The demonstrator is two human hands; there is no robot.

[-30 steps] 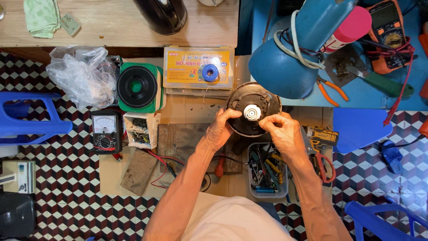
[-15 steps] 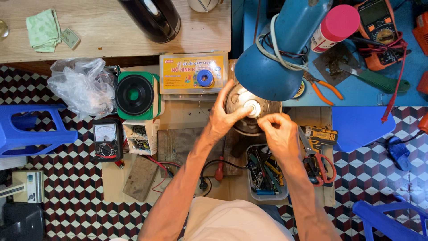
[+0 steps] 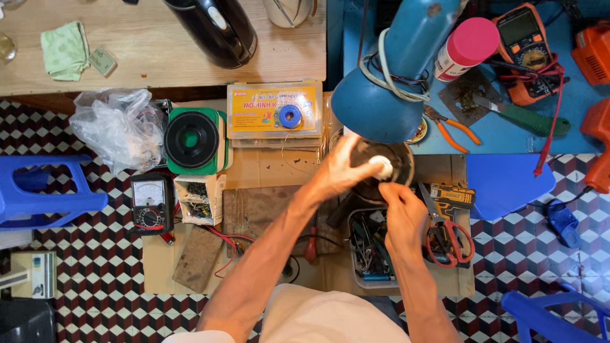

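Observation:
A round dark part (image 3: 395, 166) with a white hub (image 3: 382, 167) at its middle lies on the low wooden work board, partly under the blue lamp shade (image 3: 372, 109). My left hand (image 3: 343, 170) rests on its left rim, thumb against the white hub. My right hand (image 3: 401, 216) reaches up from below, fingertips pinched at the part's lower edge just under the hub. I cannot tell whether the fingers hold anything small. A grey tray of small tools (image 3: 367, 254) sits beneath my right wrist.
Red-handled scissors (image 3: 445, 238) and a yellow-black cordless driver (image 3: 452, 194) lie to the right. An analog meter (image 3: 150, 204), a green-black speaker (image 3: 192, 140), a yellow box with a blue tape roll (image 3: 275, 109) and a plastic bag (image 3: 114, 127) lie left. Blue stools stand on the checkered floor.
The view has shifted so the blue lamp shade now covers more of the round part. My left hand slid further over the part; my right hand dropped below the hub.

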